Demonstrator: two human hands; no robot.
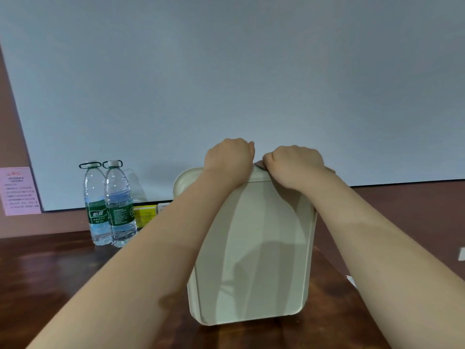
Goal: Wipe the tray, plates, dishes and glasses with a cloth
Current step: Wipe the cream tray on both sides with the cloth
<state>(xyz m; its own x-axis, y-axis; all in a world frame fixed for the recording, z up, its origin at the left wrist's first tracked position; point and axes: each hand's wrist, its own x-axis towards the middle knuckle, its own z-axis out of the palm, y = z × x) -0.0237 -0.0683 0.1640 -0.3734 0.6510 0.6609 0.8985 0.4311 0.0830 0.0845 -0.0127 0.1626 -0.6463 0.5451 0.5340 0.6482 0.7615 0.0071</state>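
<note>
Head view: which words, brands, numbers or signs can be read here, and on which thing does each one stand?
"怡寶", in white on the green label of the left water bottle.
Right water bottle: green label with small white print, too blurred to read.
Pink notice on the wall: many lines, too small to read.
Yellow box and white box behind the bottles: print unreadable.
Tray: no text visible.

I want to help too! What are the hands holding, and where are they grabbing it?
Both hands hold the cream tray by its top edge: left hand and right hand side by side, fingers curled over it.
</note>
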